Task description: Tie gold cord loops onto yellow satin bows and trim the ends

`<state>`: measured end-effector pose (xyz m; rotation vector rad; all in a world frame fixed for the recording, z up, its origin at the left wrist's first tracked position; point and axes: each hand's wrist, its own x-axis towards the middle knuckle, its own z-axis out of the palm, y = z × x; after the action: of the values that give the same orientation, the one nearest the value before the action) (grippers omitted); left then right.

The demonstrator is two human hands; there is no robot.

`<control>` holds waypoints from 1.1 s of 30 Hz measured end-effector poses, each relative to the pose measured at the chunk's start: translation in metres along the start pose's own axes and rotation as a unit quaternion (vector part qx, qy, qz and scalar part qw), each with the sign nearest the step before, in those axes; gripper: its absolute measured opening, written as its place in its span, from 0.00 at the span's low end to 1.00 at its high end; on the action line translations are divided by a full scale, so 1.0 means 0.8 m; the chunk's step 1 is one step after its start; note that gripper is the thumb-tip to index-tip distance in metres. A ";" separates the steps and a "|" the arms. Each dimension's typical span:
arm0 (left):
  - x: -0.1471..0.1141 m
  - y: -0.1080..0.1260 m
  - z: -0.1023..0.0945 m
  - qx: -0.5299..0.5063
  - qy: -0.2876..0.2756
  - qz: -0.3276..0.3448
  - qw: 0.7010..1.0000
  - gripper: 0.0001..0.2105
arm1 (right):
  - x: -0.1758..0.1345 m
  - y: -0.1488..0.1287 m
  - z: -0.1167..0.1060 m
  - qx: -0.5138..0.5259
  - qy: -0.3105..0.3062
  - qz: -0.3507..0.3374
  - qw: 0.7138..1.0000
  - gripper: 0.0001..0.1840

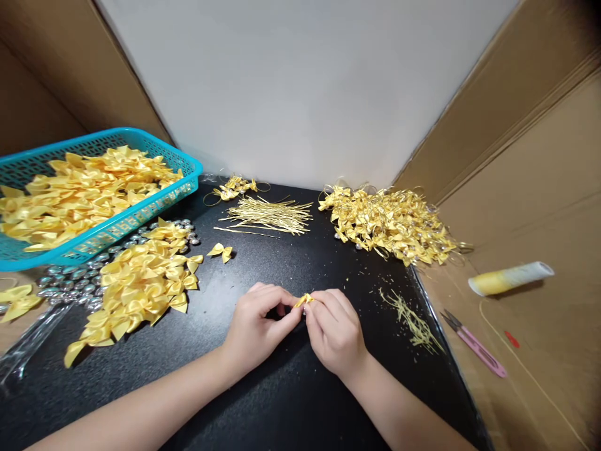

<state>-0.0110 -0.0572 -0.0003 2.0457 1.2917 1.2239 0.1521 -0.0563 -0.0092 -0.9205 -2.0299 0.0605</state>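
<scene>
Over the middle of the black table, my left hand [263, 319] and my right hand [335, 329] meet, both closed on one small yellow ribbon bow [304, 300]. Thumb and fingers of each hand pinch it from either side, and they cover most of it. Something small and shiny shows just under the bow between the fingertips; I cannot make out its shape. A single loose bow [220, 252] lies beyond my left hand. Farther back is a bundle of gold cords [270, 215]. A heap of yellow bows [145, 275] sits to the left.
A teal basket [136, 216] full of bows stands at left, beside silvery beads [77, 282]. Back right is a pile of bows with gold loops [389, 222]. Cord scraps [413, 322], pink thread snips [476, 351] and a yellow-white tube [511, 279] lie at right. Cardboard walls flank both sides.
</scene>
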 end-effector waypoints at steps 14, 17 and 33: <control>0.006 -0.005 -0.008 -0.007 -0.008 0.066 0.998 0.04 | 0.006 0.018 -0.016 0.194 -0.030 0.104 0.975 0.08; 0.005 -0.005 -0.008 0.007 -0.020 0.092 0.996 0.02 | 0.006 0.018 -0.013 0.191 0.013 0.110 0.975 0.03; 0.015 -0.007 -0.009 0.096 -0.042 0.133 0.985 0.04 | 0.009 0.018 -0.003 0.356 -0.034 0.292 0.887 0.05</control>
<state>-0.0176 -0.0447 0.0047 2.4462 1.1636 1.1445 0.1595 -0.0419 -0.0081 -0.9967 -1.5156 1.1020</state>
